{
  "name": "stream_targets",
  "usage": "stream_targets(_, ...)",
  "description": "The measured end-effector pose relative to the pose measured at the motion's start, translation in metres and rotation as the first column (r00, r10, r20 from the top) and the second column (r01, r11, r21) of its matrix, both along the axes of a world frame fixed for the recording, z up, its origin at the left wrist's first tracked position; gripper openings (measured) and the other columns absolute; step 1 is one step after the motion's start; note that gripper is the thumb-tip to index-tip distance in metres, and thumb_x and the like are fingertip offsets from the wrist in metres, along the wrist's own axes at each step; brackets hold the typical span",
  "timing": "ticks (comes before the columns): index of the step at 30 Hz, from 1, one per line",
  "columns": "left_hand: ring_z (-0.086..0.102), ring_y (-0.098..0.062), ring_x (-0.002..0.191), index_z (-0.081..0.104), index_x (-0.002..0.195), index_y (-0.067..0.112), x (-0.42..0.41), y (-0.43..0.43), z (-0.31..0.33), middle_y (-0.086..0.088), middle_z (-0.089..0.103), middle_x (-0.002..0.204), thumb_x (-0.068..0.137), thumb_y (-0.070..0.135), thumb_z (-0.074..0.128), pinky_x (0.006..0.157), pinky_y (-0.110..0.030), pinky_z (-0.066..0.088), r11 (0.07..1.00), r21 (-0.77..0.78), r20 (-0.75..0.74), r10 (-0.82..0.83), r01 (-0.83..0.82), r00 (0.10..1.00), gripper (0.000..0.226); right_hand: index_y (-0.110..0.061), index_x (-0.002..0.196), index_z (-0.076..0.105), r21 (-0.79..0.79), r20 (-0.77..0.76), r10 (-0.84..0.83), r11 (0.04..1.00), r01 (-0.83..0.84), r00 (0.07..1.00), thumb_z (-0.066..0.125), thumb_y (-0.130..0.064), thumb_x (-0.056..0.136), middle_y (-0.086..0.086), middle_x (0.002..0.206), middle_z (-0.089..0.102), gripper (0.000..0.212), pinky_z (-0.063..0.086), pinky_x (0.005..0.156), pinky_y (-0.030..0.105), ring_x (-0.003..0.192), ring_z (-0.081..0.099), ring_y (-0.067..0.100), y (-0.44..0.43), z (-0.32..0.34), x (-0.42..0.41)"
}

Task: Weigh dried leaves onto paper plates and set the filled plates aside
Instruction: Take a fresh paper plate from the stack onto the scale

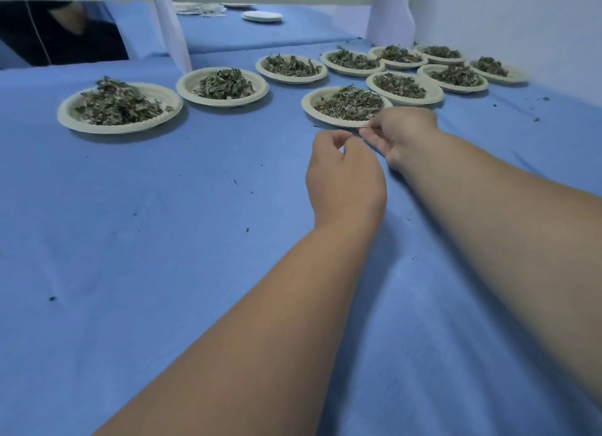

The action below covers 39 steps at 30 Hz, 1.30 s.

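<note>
Dried leaves [350, 105] lie in a loose heap on the nearest paper plate [308, 106]. The plate rests on the blue cloth [163, 224] of the table, toward its far right corner and just in front of the other filled plates [482, 85] ranged along the far edge. The right hand [404, 132] has thumb and forefinger closed on the plate's near rim — a pinch, as far as I can make out. The left hand [345, 178] hovers just beside it, fingers curled in toward the thumb; whether it holds a scrap I cannot tell.

The risk, I'd say, lies in that one-sided pinch. The plate looks thin and the heap light and high. Lifted or dragged by one rim, it may bend or tip and send leaves onto the cloth, where crumbs [52, 298] already lie scattered. The weighed portion would then be short. The neighbouring plate [436, 98] touches or overlaps its far side — hard to say which — so a push could ride one rim over the other and spill both. The cloth is wrinkled too, and could snag a sliding plate.
</note>
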<state>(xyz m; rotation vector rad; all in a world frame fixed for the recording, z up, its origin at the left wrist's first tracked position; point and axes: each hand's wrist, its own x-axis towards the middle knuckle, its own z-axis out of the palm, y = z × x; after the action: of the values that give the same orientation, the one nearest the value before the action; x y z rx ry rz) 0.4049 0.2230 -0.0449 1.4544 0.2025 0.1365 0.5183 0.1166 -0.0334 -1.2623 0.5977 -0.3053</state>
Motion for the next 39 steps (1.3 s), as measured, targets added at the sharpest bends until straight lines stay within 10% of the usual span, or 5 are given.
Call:
stream_targets(15,0.054,0.006,0.079,0.053,0.093,0.029,-0.011,-0.008,0.004,0.018,0.058,0.085,0.096,0.018,0.047,0.059,-0.010,0.038,0.985,0.162,0.101,-0.068,0.051,0.993,0.013,-0.009,0.093,0.054,-0.130,0.046,0.140,0.983,-0.133,0.989,0.051,0.009,0.084,0.007,0.087,0.057,0.020,0.059,0.056,0.028,0.083,0.075,0.017,0.005,0.014,-0.048)
stream_targets(24,0.054,0.012,0.082,0.062,0.127,0.019,-0.091,-0.070,0.023,0.012,0.068,0.121,0.093,0.022,0.042,0.056,-0.001,0.035,0.825,0.381,0.167,-0.505,0.417,0.847,0.039,-0.011,0.108,0.069,-0.349,0.212,0.076,0.937,0.002,0.974,0.055,-0.004,0.089,0.001,0.100,0.071,0.025,0.060,0.063,0.028,0.080,0.076,0.012,-0.064,0.026,-0.197)
stream_targets(28,0.057,-0.014,0.128,0.053,0.140,0.006,-0.148,-0.106,0.032,-0.001,0.060,0.142,0.094,0.018,0.038,0.107,-0.033,0.046,0.741,0.412,0.154,-0.630,0.530,0.761,0.050,-0.010,0.116,0.067,-0.435,0.224,0.062,0.900,0.043,0.973,0.060,-0.008,0.092,0.003,0.108,0.071,0.025,0.056,0.059,0.020,0.086,0.076,0.012,-0.113,0.042,-0.279)
stream_targets(35,0.065,-0.012,0.103,0.066,0.130,0.019,-0.249,-0.193,0.055,0.012,0.070,0.101,0.100,0.020,0.042,0.081,-0.025,0.045,0.645,0.399,0.244,-0.760,0.652,0.603,0.038,-0.015,0.123,0.067,-0.620,0.205,-0.035,0.768,0.157,0.978,0.065,-0.011,0.094,-0.003,0.118,0.071,0.029,0.058,0.071,0.022,0.101,0.071,0.007,-0.194,0.058,-0.422)
stream_targets(39,0.055,-0.010,0.130,0.050,0.151,0.020,-0.305,-0.246,0.067,0.005,0.060,0.143,0.102,0.019,0.045,0.106,-0.022,0.040,0.524,0.504,0.242,-0.849,0.687,0.470,0.049,-0.026,0.112,0.069,-0.665,0.247,-0.191,0.679,0.310,0.950,0.068,-0.014,0.093,-0.011,0.112,0.074,0.023,0.057,0.076,0.032,0.094,0.073,0.006,-0.245,0.054,-0.517)
